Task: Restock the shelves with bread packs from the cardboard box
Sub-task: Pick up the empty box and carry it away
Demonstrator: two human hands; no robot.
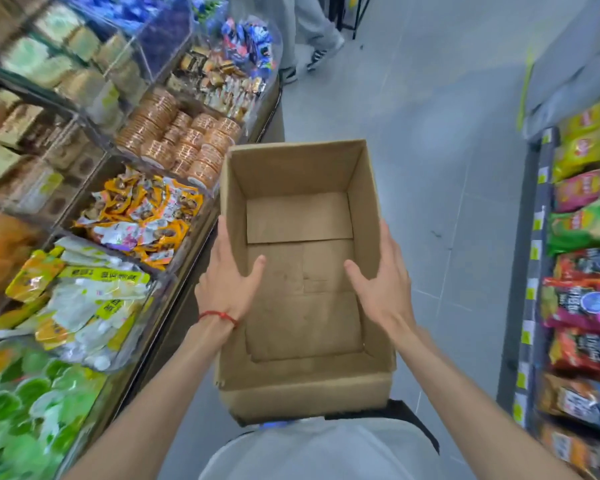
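Two-handed grip on the cardboard box [291,171]: left hand [227,282] clamps the left wall, right hand [383,282] the right wall, thumbs inside.

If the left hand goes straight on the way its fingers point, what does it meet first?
The left hand would only slide along the left wall of the cardboard box; past it, probably the round biscuit packs, though depth is unclear.

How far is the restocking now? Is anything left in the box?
Unloading looks done: the cardboard box is empty, only its bare bottom shows. In hand: the left hand and right hand hold its side walls. Left: nothing to shelve is visible, so probably only removing the box.
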